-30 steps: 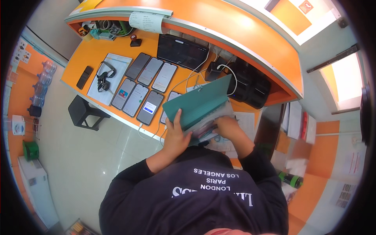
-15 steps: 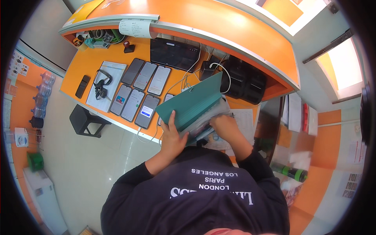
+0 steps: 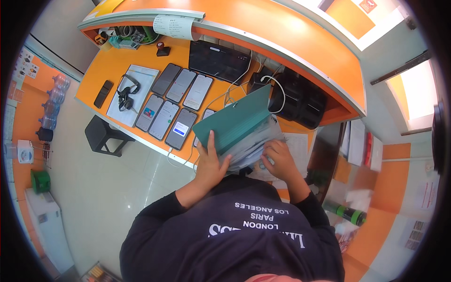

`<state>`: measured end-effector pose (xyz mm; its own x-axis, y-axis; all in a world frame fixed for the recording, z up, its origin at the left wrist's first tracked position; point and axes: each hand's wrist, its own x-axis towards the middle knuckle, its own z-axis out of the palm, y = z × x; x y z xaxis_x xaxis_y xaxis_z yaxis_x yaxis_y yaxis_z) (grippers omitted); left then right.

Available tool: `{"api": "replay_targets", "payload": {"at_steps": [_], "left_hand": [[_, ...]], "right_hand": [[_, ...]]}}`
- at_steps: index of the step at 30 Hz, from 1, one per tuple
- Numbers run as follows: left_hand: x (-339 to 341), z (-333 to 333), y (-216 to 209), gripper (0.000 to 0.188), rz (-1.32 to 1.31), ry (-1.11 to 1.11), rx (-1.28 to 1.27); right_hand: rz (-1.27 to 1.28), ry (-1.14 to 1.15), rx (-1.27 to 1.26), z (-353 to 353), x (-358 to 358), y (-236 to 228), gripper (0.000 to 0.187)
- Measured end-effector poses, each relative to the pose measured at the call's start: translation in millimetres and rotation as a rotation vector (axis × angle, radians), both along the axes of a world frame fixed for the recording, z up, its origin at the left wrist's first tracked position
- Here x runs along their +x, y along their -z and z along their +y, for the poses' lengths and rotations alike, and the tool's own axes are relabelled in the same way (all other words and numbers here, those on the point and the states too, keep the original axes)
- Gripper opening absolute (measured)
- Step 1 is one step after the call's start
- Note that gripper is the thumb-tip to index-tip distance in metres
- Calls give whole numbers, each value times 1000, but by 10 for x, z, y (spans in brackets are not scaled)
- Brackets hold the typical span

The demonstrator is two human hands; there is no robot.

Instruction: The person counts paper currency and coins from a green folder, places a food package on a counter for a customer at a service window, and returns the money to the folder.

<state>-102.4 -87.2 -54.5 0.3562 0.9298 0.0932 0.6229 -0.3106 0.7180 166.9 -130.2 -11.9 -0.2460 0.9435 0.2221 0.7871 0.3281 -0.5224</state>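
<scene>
A green expanding file folder (image 3: 235,115) is held open and tilted in front of my chest, above the desk's near edge. My left hand (image 3: 209,164) grips its lower left side, fingers on the green cover and thumb toward the inside. Pale papers and clear pocket sheets (image 3: 253,149) fan out within. My right hand (image 3: 281,162) is at the right edge of these sheets, with its fingers curled and pinched on them. Which sheet it grips is hard to make out. Beyond the folder's left edge, a phone (image 3: 209,114) is partly covered.
Several phones (image 3: 181,129) lie in two rows on the orange desk (image 3: 96,75); a charging cable hangs from one. Left of them are a notebook with a black strap (image 3: 127,96) and a small black handset (image 3: 104,94). A tablet (image 3: 219,61) and black devices (image 3: 303,101) stand behind.
My right hand has drawn back from inside the folder to the outer edge of its sheets. More pale sheets now show. The left hand keeps its hold, and the whole view has shifted slightly.
</scene>
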Motion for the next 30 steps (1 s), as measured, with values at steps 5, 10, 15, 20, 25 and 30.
{"api": "replay_targets", "payload": {"at_steps": [5,10,15,20,25,30], "left_hand": [[12,-8,-119,115,-42,-5,-55],[32,8,-191,132,-54,2,-49],[16,-15,-206,143,-14,24,-93],[5,-13,-229,142,-2,49,-48],[-1,-25,-131,127,-22,37,-13],[11,-14,-123,107,-50,76,37]], "right_hand": [[-2,9,90,-47,-53,-17,12],[-18,-22,54,-81,-1,74,11],[-18,-19,89,-42,-30,-2,11],[-132,60,64,-65,-31,40,12],[-99,24,-36,44,-40,96,16],[-88,163,-158,83,-68,252,19]]}}
